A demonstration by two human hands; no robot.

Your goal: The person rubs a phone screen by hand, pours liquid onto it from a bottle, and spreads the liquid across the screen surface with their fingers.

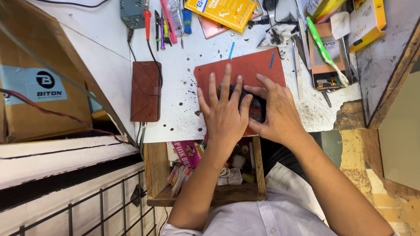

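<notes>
1. Head view: the left hand [224,114] lies flat with fingers spread wide over a small dark flat device [256,109], hiding most of it; what kind of device it is cannot be made out.
2. The right hand [276,112] grips the device's right edge, fingers curled narrow around it.
3. The device rests on a rust-red rectangular work mat [245,67].
4. Left of the mat lies a brown leather folding case [146,91].
5. The mat sits on a stained white worktable [183,94].
6. Below the mat, an open wooden drawer [154,175] holds cluttered small items, partly blocked by the arms.
</notes>
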